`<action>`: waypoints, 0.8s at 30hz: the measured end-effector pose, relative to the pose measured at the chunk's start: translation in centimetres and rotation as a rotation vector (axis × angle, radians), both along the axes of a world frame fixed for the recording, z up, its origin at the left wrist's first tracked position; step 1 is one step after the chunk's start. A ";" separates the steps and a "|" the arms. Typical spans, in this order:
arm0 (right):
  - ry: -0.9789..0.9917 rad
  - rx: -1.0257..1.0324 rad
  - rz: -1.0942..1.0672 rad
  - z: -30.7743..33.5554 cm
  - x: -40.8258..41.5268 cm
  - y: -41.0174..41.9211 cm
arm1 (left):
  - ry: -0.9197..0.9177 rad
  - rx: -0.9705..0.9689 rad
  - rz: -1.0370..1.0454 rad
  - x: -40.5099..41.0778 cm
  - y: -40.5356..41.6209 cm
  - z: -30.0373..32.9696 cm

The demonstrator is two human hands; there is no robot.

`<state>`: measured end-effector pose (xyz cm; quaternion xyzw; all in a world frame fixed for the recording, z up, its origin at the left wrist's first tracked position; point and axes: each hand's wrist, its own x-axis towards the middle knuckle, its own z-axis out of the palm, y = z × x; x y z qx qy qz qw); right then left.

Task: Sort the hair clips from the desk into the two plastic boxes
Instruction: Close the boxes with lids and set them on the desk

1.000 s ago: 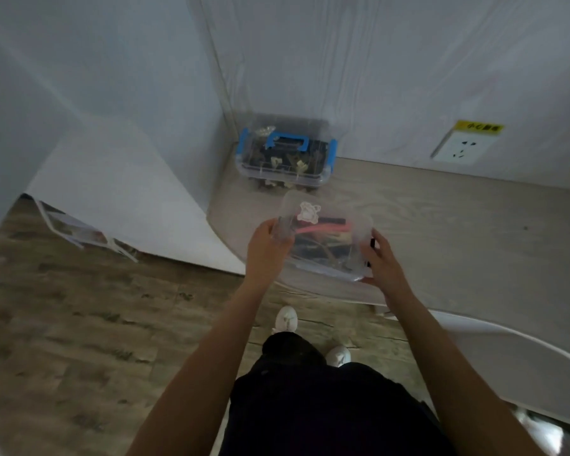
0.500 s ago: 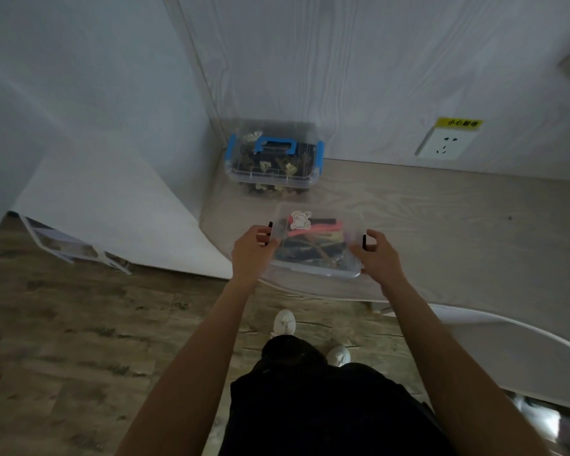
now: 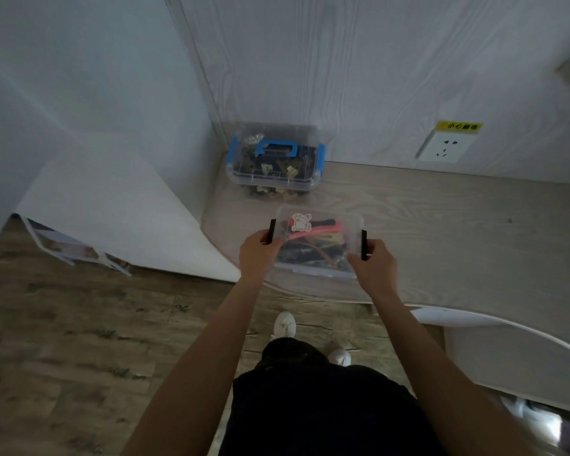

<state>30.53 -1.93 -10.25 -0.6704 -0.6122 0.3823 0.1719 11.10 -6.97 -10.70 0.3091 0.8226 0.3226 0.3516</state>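
Note:
A clear plastic box with black side latches (image 3: 320,225) sits near the desk's front left edge, lid on, with a sticker on top and pink and dark hair clips inside. My left hand (image 3: 258,255) grips its left end at the black latch. My right hand (image 3: 372,266) grips its right end at the other latch. Behind it, in the corner against the wall, stands a second clear box with a blue handle and blue latches (image 3: 275,159), closed, holding dark and pale clips. No loose clips show on the desk (image 3: 458,232).
A wall socket (image 3: 443,150) with a yellow label is on the back wall to the right. A white panel (image 3: 112,199) leans left of the desk. The wooden floor and my white shoes lie below the desk edge.
The near box has come down from a tilted, lifted pose to rest flat on the desk. Both hands have shifted onto its side latches.

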 end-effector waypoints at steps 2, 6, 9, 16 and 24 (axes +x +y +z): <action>-0.025 0.037 0.003 0.0 0.1 -0.2 | 0.117 0.029 -0.023 0.5 -0.2 -0.1; -0.114 0.095 0.034 -0.2 -0.3 -0.5 | 0.261 0.006 0.019 1.8 -0.3 -0.2; -0.179 0.109 0.060 -0.2 -0.6 -0.6 | 0.329 -0.012 -0.008 2.2 -0.4 -0.1; -0.066 0.165 0.071 1.3 0.0 -0.2 | 0.178 0.023 0.002 1.2 -0.6 0.1; 0.746 -0.021 -0.088 8.3 -0.6 2.4 | -0.285 0.415 0.253 -2.1 -0.3 8.4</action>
